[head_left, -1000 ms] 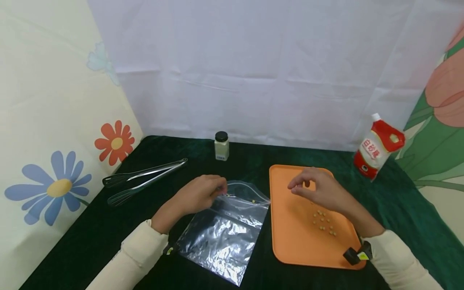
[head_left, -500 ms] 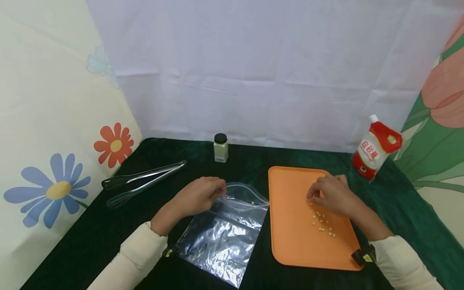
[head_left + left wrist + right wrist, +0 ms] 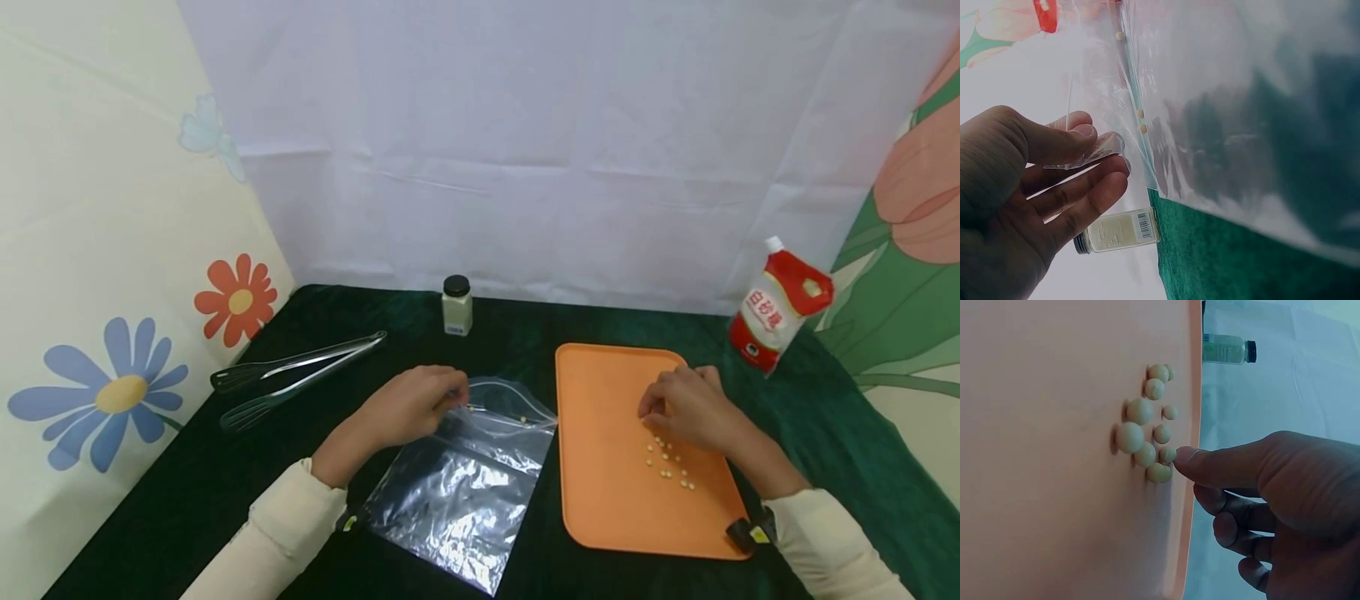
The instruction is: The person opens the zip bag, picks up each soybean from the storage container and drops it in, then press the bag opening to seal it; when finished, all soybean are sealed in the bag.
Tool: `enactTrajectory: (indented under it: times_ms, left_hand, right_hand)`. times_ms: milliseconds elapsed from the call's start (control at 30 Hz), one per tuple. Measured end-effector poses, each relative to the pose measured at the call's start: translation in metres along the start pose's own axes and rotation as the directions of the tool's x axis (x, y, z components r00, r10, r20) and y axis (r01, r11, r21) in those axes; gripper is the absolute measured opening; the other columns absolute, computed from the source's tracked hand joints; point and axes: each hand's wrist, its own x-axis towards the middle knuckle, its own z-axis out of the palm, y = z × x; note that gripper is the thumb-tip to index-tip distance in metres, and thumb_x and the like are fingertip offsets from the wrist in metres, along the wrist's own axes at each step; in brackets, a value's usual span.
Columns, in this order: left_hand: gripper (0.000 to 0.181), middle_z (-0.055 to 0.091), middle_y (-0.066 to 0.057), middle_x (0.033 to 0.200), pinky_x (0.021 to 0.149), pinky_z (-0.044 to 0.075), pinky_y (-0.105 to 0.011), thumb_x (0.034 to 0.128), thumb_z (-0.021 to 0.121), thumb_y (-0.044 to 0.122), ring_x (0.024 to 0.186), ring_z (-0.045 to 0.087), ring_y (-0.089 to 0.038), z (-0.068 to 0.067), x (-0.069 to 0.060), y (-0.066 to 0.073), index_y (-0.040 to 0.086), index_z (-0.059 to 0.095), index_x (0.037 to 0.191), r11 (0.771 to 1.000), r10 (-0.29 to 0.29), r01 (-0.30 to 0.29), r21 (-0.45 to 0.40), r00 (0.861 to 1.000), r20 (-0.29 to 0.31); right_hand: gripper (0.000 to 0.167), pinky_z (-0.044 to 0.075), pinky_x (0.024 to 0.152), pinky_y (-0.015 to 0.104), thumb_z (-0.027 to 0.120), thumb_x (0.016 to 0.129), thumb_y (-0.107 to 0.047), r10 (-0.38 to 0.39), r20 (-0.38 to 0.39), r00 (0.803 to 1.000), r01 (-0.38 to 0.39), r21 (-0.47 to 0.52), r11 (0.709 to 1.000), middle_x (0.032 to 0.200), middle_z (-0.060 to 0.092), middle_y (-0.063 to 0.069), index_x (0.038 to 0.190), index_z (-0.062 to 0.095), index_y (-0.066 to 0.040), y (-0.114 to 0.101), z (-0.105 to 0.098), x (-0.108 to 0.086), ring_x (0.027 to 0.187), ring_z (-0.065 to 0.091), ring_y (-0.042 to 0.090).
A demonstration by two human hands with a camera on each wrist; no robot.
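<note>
My left hand (image 3: pixel 412 404) pinches the rim of a clear zip bag (image 3: pixel 465 492), thumb against the fingers (image 3: pixel 1104 187) in the left wrist view. A few soybeans (image 3: pixel 1142 128) lie inside the bag near its mouth. My right hand (image 3: pixel 690 408) is low over the orange tray (image 3: pixel 600 500), fingers bent. In the right wrist view its thumb tip meets one soybean (image 3: pixel 1168 454) at the edge of a loose group of soybeans (image 3: pixel 1130 437). The index fingertip is hidden there, so whether that bean is gripped does not show.
Metal tongs (image 3: pixel 322 362) lie at the left. A small jar with a black lid (image 3: pixel 457 307) stands behind the bag. At the back right leans a red and white spouted pouch (image 3: pixel 776 308). Dark green cloth (image 3: pixel 510 333) covers the table.
From above the tray, my right hand has moved right and down to the soybeans, staying there over the last half second. The left hand and the bag have kept their place.
</note>
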Motion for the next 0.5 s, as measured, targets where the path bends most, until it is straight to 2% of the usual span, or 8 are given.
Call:
enactTrajectory:
  times_ms: [500]
  left_hand:
    - [0.021, 0.063, 0.009, 0.096, 0.066, 0.048, -0.026, 0.0926, 0.065, -0.001, 0.075, 0.053, -0.008, -0.0005, -0.0008, 0.0029, 0.019, 0.067, 0.100, 1.000, -0.025, 0.025, 0.009, 1.000, -0.002]
  right_hand:
    - [0.015, 0.027, 0.082, 0.051, 0.082, 0.083, -0.020, -0.031, -0.008, 0.999, 0.031, -0.016, 0.999, 0.077, 0.054, -0.016, 0.080, 0.071, -0.030, -0.0007, 0.0025, 0.0016, 0.078, 0.046, 0.013]
